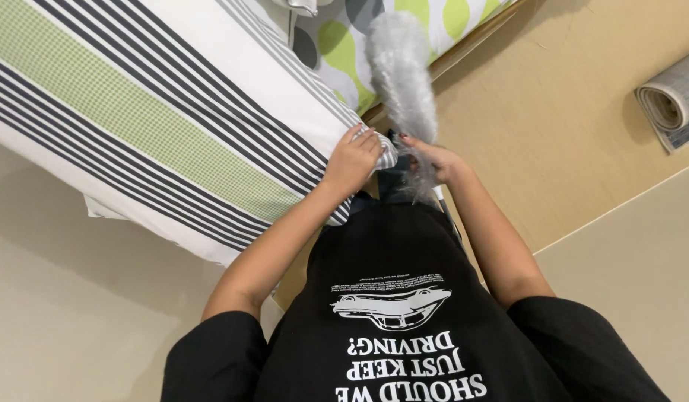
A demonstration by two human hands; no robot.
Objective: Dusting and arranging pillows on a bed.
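In the head view, the left hand [352,160] pinches the corner of the striped bed cover [158,112], fingers curled tight on the fabric where the bed's corner ends. Just beside it, the right hand [437,162] is closed around the handle of a grey fluffy duster [400,71], whose head stands over the edge of the dotted pillow [344,37]. Bare tan floor [568,149] lies open to the right, up to a rolled rug [672,100] at the frame's edge.
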